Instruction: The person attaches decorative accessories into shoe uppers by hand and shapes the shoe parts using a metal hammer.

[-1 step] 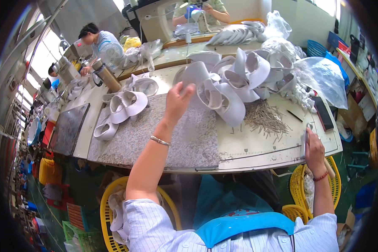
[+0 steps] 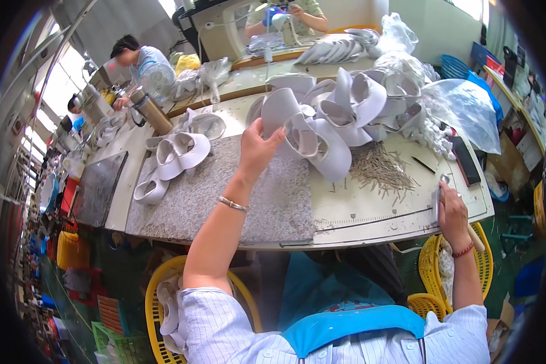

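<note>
My left hand reaches to the near edge of a white shoe upper at the left of a heap. Its fingers and thumb close on that edge. More white uppers lie heaped to the right, some standing tilted. On the right, near the table's front edge, my right hand is closed round a hammer. The hammer's shiny metal head shows above the fingers, and its pale wooden handle sticks out by the wrist.
Several uppers lie left on a speckled board. Small brown strips, a black pen and a dark phone lie right. A steel flask stands back left. Yellow baskets stand below. Two people work beyond.
My left hand has moved slightly and now meets the edge of the white upper, its fingers sharper than before. The right hand stays on the hammer. The whole view has shifted a little.
</note>
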Available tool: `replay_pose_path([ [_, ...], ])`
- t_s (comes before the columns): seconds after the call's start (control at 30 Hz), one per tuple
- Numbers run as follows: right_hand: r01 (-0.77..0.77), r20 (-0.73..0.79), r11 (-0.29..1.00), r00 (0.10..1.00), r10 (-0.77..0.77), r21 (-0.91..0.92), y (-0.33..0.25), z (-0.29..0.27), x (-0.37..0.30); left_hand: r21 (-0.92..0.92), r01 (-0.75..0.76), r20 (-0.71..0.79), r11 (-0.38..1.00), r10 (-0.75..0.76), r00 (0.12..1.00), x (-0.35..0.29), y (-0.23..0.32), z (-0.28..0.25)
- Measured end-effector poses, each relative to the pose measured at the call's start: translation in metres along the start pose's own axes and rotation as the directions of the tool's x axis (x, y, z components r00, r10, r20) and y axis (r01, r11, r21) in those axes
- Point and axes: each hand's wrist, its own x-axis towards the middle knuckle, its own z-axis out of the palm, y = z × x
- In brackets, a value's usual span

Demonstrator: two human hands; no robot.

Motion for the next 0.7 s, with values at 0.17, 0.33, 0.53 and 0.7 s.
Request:
replay_pose_path([
  [0.17,0.094,0.014,0.989,0.996,-0.093,-0.118,0.004,-0.001,0.016,-0.700,0.115,0.097,0.704,-0.066,0.993,-0.028,0.051,0.010],
  [0.33,0.175,-0.046,0.984,0.983,-0.176,-0.007,-0.031,0.000,0.044,-0.905,0.232,0.109,0.356,-0.332,0.937,-0.050,0.042,0.011],
  [0.53,0.549,-0.127,0.794,0.835,-0.536,0.262,-0.145,0.039,0.115,-0.889,0.292,0.147,0.353,-0.383,0.912,-0.075,0.029,0.015],
  [0.7,0.607,-0.211,0.756,0.794,-0.570,0.244,-0.207,0.108,0.177,-0.872,0.271,0.103,0.407,-0.389,0.916,-0.082,0.039,0.019],
])
